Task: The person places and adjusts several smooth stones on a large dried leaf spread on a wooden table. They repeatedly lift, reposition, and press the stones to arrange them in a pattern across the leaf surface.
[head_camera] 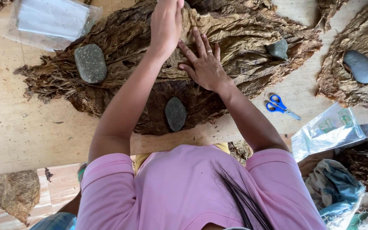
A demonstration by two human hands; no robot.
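Observation:
A broad pile of dried brown leaves [243, 38] lies spread on a pale wooden board [22, 127]. My left hand [166, 23] is raised over the pile's middle, its fingers closed on the edge of a leaf that it lifts. Just to its right, my right hand [203, 64] lies flat on the leaves, palm down, fingers spread, a ring on one finger. Three grey stones weigh the pile down: a large one [90, 63] at the left, a smaller one [175, 113] on the dark leaves near me, and another [277, 49] at the right.
Blue-handled scissors [280, 105] lie on the board right of my right arm. A second leaf pile [341, 85] with a grey stone [360, 66] sits at far right. Clear plastic bags lie at top left [50, 19] and at right [329, 130]. Cloth [333, 187] and more leaves [11, 191] lie below.

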